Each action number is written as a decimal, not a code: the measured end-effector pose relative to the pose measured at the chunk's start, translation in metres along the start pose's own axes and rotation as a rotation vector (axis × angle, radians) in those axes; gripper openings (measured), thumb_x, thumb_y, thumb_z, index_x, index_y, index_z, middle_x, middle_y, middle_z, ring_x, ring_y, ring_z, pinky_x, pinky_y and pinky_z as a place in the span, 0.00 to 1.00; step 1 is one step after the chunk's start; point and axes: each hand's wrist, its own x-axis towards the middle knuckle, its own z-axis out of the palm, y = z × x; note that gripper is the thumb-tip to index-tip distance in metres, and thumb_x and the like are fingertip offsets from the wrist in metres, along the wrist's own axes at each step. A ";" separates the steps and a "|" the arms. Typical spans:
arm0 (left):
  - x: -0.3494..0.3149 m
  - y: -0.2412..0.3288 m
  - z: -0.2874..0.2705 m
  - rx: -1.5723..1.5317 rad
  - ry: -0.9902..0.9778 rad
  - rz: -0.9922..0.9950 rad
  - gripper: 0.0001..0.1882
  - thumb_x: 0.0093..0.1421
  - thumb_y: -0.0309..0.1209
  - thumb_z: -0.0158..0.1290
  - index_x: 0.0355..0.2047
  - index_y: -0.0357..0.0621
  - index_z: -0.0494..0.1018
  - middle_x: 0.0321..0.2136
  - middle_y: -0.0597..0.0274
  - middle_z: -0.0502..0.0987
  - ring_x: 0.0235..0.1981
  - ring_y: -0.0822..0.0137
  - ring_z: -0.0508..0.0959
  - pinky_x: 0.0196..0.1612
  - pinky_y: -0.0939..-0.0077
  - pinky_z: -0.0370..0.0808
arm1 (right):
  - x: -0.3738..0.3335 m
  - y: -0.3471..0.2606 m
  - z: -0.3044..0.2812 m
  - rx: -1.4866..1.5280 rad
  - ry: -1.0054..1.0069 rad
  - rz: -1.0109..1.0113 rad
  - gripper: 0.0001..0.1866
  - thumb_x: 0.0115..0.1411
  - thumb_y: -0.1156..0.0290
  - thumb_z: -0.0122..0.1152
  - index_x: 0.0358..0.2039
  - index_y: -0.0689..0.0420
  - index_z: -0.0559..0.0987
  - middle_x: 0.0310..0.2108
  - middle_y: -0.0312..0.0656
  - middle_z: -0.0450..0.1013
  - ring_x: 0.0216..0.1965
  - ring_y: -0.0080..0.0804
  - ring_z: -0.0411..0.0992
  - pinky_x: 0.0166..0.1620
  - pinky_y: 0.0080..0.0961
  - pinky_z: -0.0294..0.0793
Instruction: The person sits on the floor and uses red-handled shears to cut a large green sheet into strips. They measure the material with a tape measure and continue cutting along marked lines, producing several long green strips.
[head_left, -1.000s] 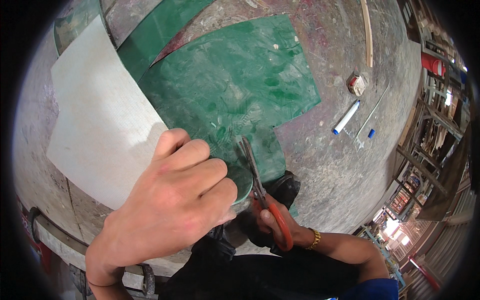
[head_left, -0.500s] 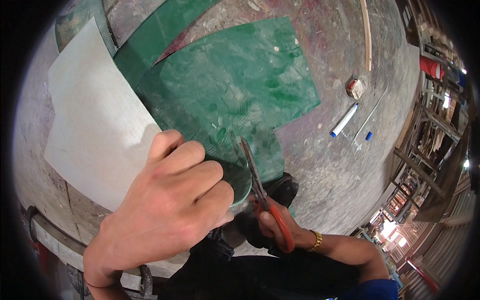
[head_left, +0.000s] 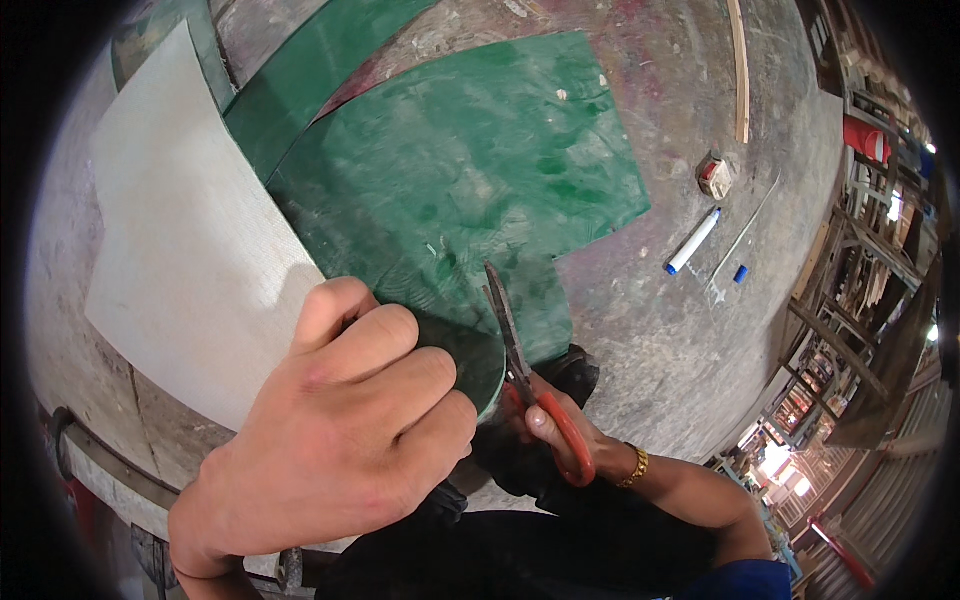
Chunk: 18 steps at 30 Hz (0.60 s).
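stained floor [head_left: 690, 340], green sheet [head_left: 470, 150] in left grip [head_left: 350, 425], scissors [head_left: 516, 362] in right grip [head_left: 592, 432]

soft shadows, glare at lower right, black vignette

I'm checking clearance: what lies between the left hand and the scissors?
A curved flap of green sheet lies between the left hand and the scissors, in the head view.

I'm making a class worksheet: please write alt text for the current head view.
A person's right hand holds red-handled scissors with the blades over a green sheet, while the left hand grips pale-faced sheet material. A white-and-blue marker and wooden strip lie on the stained floor to the right.
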 end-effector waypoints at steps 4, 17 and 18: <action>-0.001 -0.001 0.001 -0.019 -0.001 -0.019 0.19 0.29 0.34 0.63 0.14 0.44 0.61 0.17 0.63 0.59 0.24 0.60 0.62 0.38 0.62 0.63 | -0.001 0.000 0.000 0.023 -0.012 0.020 0.34 0.58 0.36 0.44 0.40 0.59 0.64 0.28 0.32 0.57 0.26 0.19 0.56 0.29 0.18 0.59; -0.003 -0.004 -0.002 -0.023 0.072 -0.024 0.19 0.28 0.35 0.62 0.13 0.45 0.61 0.16 0.64 0.58 0.22 0.60 0.62 0.36 0.62 0.63 | -0.008 -0.012 0.011 0.327 0.012 0.148 0.29 0.59 0.43 0.49 0.45 0.57 0.63 0.27 0.30 0.57 0.23 0.16 0.55 0.25 0.16 0.58; -0.004 -0.005 -0.003 -0.017 0.073 -0.022 0.19 0.28 0.35 0.62 0.13 0.44 0.61 0.16 0.64 0.58 0.22 0.60 0.62 0.36 0.62 0.63 | -0.009 -0.013 0.012 0.325 0.017 0.146 0.29 0.60 0.44 0.49 0.45 0.58 0.63 0.27 0.31 0.57 0.23 0.17 0.55 0.24 0.16 0.58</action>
